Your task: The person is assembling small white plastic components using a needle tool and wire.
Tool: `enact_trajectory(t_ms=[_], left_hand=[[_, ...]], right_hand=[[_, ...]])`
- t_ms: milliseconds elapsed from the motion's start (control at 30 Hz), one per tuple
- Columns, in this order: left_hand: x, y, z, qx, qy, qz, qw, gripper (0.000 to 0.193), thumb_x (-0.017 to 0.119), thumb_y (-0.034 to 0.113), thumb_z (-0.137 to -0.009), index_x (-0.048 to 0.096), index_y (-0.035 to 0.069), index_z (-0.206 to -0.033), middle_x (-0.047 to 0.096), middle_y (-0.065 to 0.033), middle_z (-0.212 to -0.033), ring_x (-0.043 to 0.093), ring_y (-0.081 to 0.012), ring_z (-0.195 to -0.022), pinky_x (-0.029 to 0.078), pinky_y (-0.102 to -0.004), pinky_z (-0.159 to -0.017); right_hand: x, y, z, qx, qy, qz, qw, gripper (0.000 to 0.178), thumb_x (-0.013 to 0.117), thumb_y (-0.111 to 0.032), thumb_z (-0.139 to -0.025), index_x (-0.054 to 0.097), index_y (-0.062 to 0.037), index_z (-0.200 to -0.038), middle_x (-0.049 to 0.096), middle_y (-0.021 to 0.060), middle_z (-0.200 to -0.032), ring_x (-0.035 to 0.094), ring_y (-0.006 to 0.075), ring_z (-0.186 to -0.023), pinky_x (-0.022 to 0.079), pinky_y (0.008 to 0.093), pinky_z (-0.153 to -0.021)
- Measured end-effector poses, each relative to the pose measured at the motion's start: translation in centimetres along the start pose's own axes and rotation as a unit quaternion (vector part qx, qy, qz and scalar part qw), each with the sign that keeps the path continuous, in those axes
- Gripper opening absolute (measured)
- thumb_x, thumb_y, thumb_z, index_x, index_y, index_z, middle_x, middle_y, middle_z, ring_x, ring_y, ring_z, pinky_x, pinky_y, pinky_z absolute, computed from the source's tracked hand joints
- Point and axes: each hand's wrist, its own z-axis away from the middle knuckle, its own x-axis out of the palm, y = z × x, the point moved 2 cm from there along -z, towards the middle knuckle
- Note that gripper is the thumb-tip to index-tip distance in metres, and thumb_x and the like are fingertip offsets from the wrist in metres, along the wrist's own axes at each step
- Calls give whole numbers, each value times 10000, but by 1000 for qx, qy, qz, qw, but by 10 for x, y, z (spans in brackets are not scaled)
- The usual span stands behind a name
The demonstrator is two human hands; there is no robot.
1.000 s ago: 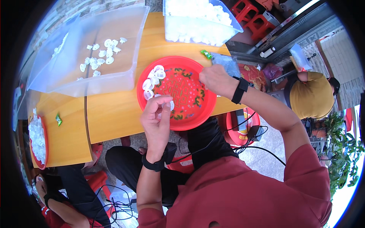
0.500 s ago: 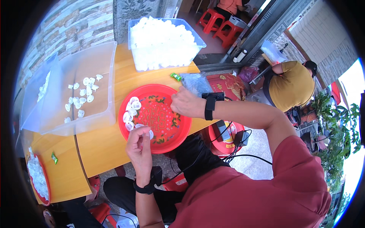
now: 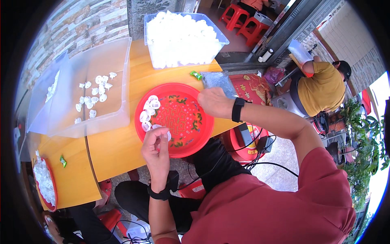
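Note:
A round red tray (image 3: 195,140) with a floral pattern stands at the table's front edge. Along its left side lie several small white round plastic caps (image 3: 145,116). My left hand (image 3: 156,152) is over the tray's near left rim, thumb and fingers pinched on a white cap (image 3: 169,136) that shows partly beside the fingertips. At the tray's right rim is my right hand (image 3: 215,102), its fingers curled closed; whatever they hold is hidden. Just beyond that hand sits a clear plastic bag (image 3: 219,82), with a green wrapped candy (image 3: 196,75) beside it.
A clear bin (image 3: 185,49) heaped with white pieces stands at the back. To the left is a wide translucent bin (image 3: 109,112) with scattered caps. Another red tray (image 3: 55,189) of white pieces is far left. Cables (image 3: 260,156) hang at right; a person (image 3: 321,89) bends beyond.
The whole view has shifted slightly to the right. My right hand has drawn a little rightward from the tray's middle and its wrist has turned. The left hand keeps its pinch.

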Motion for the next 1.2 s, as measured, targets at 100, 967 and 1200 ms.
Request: enact_trajectory(t_ms=[100,967,1200], left_hand=[[-2,-1,-1,8,16,-14,1000,98,586,-18,-919,655,20,-977,614,-28,-972,575,-86,-847,459,-209,-713],[-7,1,0,3,14,-29,999,127,594,-39,-895,663,-15,-998,635,-83,-974,610,-144,-850,483,-252,-747],[1,0,-3,-12,-3,-52,999,153,585,-12,-927,670,-22,-1054,600,-55,-1064,586,-109,-951,483,-230,-789]], right_hand=[[1,-6,-7,75,-45,-40,995,137,615,-138,-813,680,-23,-776,674,198,-792,666,384,-789,517,477,-681],[12,3,-30,-65,-4,-86,994,35,631,-63,-766,643,-49,-795,669,146,-768,663,350,-764,491,458,-655],[13,11,-22,-72,-4,-69,995,168,696,-172,-804,643,-13,-793,654,173,-760,645,362,-789,482,464,-677]])
